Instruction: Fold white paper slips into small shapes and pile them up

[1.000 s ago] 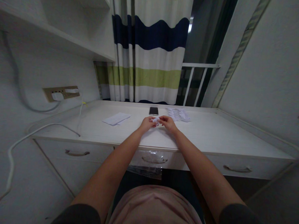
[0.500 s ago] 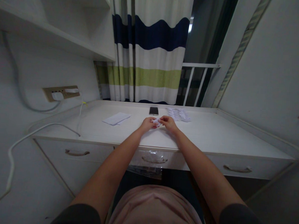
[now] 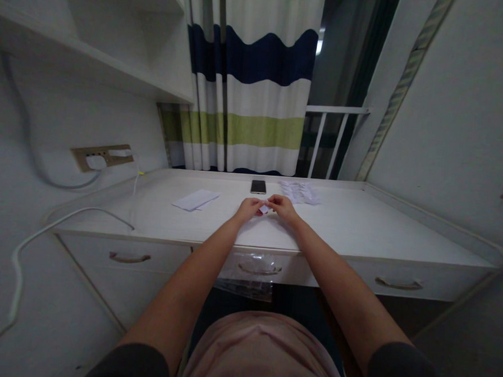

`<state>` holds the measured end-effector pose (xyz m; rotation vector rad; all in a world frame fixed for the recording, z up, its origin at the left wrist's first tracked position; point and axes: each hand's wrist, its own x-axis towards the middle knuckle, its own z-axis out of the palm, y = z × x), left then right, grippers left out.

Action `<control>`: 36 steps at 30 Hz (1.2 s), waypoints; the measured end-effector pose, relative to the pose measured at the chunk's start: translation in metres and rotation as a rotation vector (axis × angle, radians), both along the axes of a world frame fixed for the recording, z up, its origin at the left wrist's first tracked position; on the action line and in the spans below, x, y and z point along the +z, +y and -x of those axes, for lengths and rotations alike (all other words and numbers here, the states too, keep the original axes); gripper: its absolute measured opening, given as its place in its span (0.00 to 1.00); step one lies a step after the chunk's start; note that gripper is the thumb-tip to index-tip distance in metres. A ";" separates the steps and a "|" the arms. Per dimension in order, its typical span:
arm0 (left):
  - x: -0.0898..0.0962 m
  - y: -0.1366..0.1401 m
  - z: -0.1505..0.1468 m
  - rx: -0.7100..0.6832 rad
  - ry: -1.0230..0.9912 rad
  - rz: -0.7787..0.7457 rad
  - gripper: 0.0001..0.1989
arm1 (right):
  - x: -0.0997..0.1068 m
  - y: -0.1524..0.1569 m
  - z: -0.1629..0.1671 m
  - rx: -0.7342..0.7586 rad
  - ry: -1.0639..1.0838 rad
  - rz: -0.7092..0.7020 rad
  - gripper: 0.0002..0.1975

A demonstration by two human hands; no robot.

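Between my two hands, just above the white desk (image 3: 337, 232), is a small folded piece of white paper (image 3: 264, 209). My left hand (image 3: 248, 209) grips its left side, with the fingers curled round behind it. My right hand (image 3: 282, 207) pinches its upper right edge between thumb and fingers. Fingers cover much of the paper, so its exact folds are hidden. Behind my right hand lie several small folded white paper pieces (image 3: 301, 193) in rows. To the left rests a stack of flat white paper sheets (image 3: 196, 199).
A dark phone (image 3: 259, 186) lies flat beyond my hands. A white cable (image 3: 94, 209) runs over the desk's left end from the wall socket (image 3: 102, 157). Clear plastic (image 3: 250, 287) hangs at the middle drawer. A striped curtain (image 3: 267, 99) hangs behind the desk.
The fingers have shifted slightly on the small paper, and its lower face shows more between the hands. Phone, stack and folded pieces lie as before.
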<state>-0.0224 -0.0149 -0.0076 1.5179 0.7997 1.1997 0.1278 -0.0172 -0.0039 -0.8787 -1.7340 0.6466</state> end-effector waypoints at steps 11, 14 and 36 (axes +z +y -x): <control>0.002 -0.002 0.000 0.020 0.050 -0.019 0.12 | 0.003 -0.004 0.002 0.028 0.028 0.031 0.17; 0.003 -0.004 -0.001 0.032 0.057 -0.020 0.12 | 0.002 -0.004 0.003 0.032 0.044 0.034 0.17; 0.001 0.000 0.001 0.113 0.078 -0.097 0.08 | -0.004 0.001 0.002 0.024 0.106 0.080 0.15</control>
